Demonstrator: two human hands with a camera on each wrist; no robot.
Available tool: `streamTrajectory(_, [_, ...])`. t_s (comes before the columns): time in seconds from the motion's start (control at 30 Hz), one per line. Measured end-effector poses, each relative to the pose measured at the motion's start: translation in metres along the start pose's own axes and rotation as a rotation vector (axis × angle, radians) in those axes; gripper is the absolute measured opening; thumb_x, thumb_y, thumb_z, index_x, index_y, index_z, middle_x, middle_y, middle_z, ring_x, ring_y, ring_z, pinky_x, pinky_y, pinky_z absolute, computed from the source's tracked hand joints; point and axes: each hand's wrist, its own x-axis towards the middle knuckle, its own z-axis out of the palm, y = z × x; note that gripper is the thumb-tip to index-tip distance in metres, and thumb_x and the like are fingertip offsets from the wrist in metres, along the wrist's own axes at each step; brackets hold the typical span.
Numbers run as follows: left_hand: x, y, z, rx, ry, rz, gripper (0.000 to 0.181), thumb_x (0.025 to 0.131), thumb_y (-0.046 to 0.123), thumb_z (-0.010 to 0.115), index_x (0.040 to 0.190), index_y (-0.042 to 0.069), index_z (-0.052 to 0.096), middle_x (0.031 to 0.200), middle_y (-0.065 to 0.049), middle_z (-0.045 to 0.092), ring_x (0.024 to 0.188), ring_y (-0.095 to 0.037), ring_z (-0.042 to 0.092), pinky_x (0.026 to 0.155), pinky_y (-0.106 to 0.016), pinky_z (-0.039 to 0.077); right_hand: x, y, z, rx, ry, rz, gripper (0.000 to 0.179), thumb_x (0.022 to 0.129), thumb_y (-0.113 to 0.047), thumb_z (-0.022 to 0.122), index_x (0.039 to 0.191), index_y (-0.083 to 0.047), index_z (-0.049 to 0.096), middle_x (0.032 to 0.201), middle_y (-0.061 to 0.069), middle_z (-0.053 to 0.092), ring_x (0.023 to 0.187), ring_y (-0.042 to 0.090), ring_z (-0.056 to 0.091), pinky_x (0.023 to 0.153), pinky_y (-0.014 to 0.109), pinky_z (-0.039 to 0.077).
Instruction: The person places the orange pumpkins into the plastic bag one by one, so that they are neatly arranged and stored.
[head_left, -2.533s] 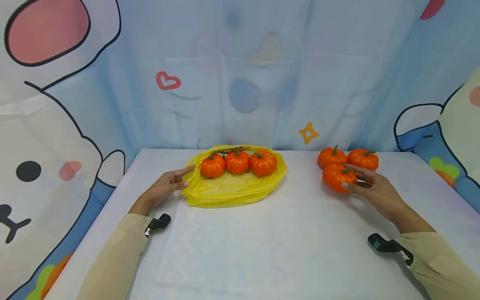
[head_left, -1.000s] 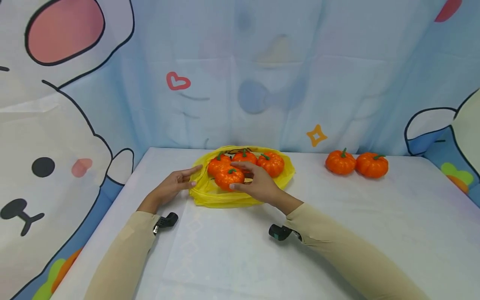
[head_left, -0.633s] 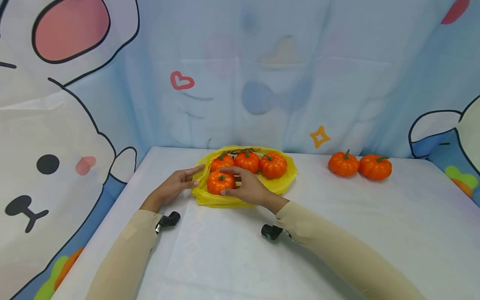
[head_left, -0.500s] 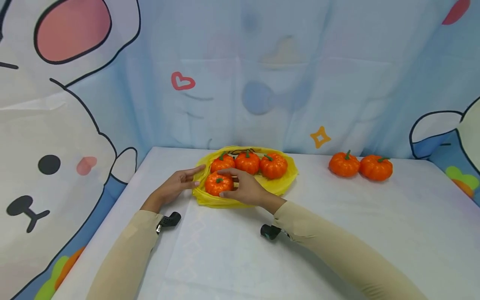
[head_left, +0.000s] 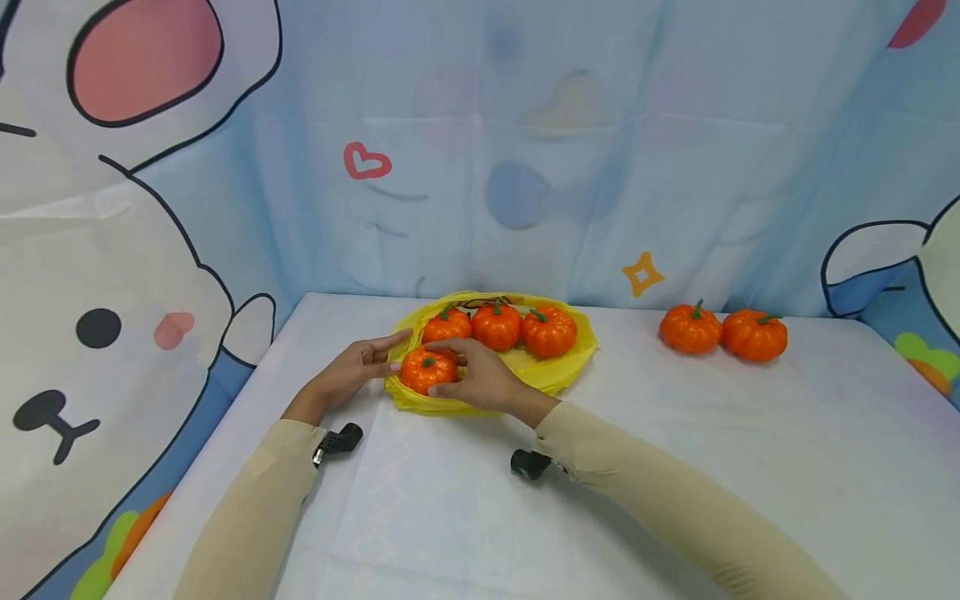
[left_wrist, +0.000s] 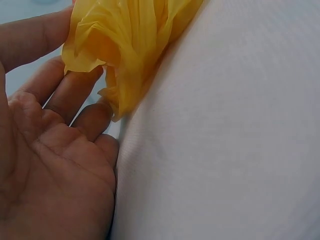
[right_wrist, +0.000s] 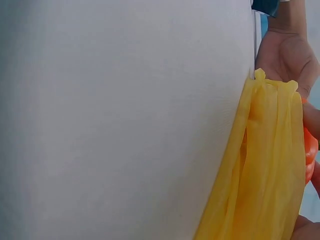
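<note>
Your R hand (head_left: pixel 483 377) pinches front pumpkin (head_left: pixel 425 372), near-L edge of bag (head_left: pixel 557 375) | your L hand (head_left: pixel 348 371) spread, touching L edge | might roll out if edge sags

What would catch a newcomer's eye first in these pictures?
Probably the yellow plastic bag at the table's far side, with three orange pumpkins in a row along its back. At its near left part, the right hand grips a fourth pumpkin with its fingers, while two loose pumpkins sit farther right on the white table. Then comes the large cartoon animal face on the backdrop's left.
</note>
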Motion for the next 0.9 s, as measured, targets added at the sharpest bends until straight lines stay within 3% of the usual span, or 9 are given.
streamTrajectory(0.33, [0.001,0.001,0.000,-0.010,-0.003,0.014,0.064,0.097,0.012,0.058,0.154,0.006,0.029,0.164,-0.008,0.022,0.153,-0.032,0.011,0.123,-0.054,0.013,0.002,0.004,-0.004,0.014,-0.051,0.064,0.061,0.087,-0.024,0.076,0.143,-0.021,0.051,0.150,0.005,0.048,0.132,0.027,0.053,0.109,0.043,0.046])
streamTrajectory(0.6, [0.001,0.001,0.003,-0.032,0.011,0.006,0.064,0.097,0.010,0.058,0.154,0.005,0.030,0.163,-0.008,0.023,0.153,-0.031,0.013,0.124,-0.053,0.012,-0.006,0.011,-0.023,0.022,-0.135,0.104,0.077,0.086,-0.028,0.077,0.152,-0.027,0.038,0.152,0.006,0.045,0.134,0.030,0.051,0.109,0.043,0.047])
streamTrajectory(0.73, [0.001,-0.001,0.002,-0.027,0.010,0.008,0.064,0.097,0.011,0.059,0.154,0.005,0.030,0.163,-0.008,0.022,0.153,-0.032,0.011,0.124,-0.053,0.010,-0.016,0.016,-0.042,-0.002,-0.090,0.076,0.077,0.087,-0.029,0.076,0.153,-0.023,0.037,0.149,0.009,0.050,0.133,0.032,0.052,0.109,0.046,0.045])
streamTrajectory(0.9, [0.001,-0.003,-0.001,-0.014,0.014,0.005,0.065,0.097,0.011,0.059,0.154,0.004,0.030,0.163,-0.009,0.022,0.153,-0.032,0.010,0.124,-0.053,0.010,-0.033,0.027,-0.071,0.059,0.042,0.016,0.069,0.090,-0.024,0.073,0.151,-0.018,0.041,0.140,0.015,0.056,0.128,0.034,0.056,0.105,0.046,0.049])
